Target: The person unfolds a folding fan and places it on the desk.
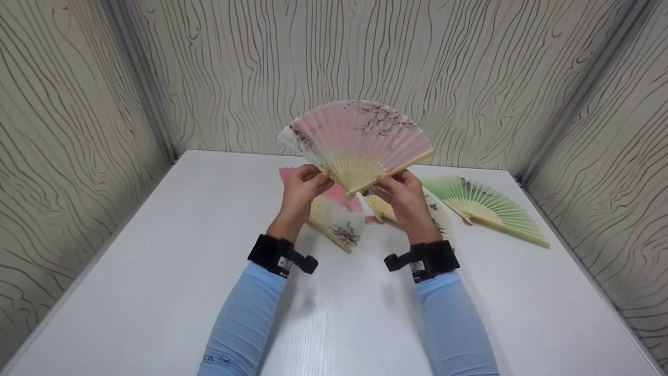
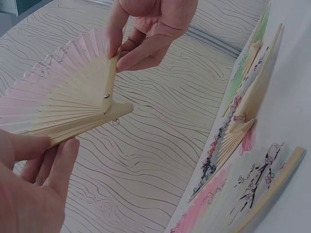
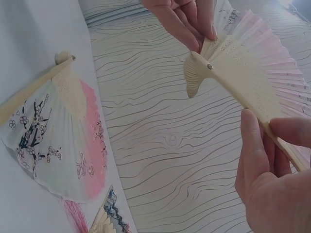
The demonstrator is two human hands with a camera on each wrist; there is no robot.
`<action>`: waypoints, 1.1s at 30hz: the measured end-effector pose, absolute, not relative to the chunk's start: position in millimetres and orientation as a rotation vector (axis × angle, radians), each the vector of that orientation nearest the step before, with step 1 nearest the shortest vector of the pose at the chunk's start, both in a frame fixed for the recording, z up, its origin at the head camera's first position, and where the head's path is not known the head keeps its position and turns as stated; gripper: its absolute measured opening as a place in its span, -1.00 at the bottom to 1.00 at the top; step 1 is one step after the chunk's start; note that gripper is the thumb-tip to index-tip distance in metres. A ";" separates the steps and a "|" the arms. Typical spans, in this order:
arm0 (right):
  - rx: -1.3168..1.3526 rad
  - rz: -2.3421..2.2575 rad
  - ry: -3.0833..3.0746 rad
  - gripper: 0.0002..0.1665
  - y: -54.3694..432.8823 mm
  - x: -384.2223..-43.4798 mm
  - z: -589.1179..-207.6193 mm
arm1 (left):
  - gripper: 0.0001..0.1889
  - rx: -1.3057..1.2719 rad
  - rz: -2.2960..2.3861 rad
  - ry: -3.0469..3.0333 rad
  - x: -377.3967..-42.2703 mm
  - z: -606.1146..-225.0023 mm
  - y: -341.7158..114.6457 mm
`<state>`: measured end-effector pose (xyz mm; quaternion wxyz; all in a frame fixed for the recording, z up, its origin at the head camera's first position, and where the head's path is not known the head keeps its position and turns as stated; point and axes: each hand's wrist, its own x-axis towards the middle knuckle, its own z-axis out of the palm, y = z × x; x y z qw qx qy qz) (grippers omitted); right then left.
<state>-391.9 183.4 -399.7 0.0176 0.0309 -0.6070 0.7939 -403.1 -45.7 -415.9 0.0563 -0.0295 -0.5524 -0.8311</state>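
Both hands hold up a spread pink-and-white folding fan [image 1: 360, 136], its pleats printed with dark branches and its bamboo ribs meeting at a metal rivet. My left hand [image 1: 304, 190] pinches the left outer rib between thumb and fingers. On the other side my right hand [image 1: 406, 196] pinches the right guard stick, as the right wrist view shows with the thumb and fingers on either face of the stick [image 3: 243, 99]. The fan is raised over the table, pivot end down. Beneath it lies a pink-and-white fan [image 1: 342, 219], opened out, partly hidden by the left hand.
On the white table [image 1: 156, 271], another open fan [image 1: 383, 211] with dark printing lies partly behind the right hand. Farther right rests a spread green fan [image 1: 490, 206]. A pink tassel [image 3: 75, 216] hangs by the pink-and-white fan. Wood-patterned panels [image 1: 334, 62] enclose the table.
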 end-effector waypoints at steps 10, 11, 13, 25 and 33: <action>0.035 2.519 -1.779 -0.55 182.5 -391.9 -400.2 | -0.90 -0.056 -2.649 -1.510 -405.4 -418.7 -39.8; 0.033 2.526 -1.766 -0.56 182.3 -392.2 -400.5 | -0.90 -0.049 -2.669 -1.486 -405.9 -419.3 -39.2; 0.027 2.551 -1.731 -0.56 182.4 -392.9 -401.0 | -0.92 -0.033 -2.712 -1.425 -407.0 -420.5 -37.6; -0.038 2.775 -1.464 -0.64 180.1 -395.4 -402.6 | -0.83 0.119 -2.875 -1.024 -408.9 -426.7 -26.9; -0.117 2.749 -1.430 -0.85 182.4 -399.6 -404.4 | -0.83 0.171 -2.840 -1.052 -409.1 -425.4 -28.4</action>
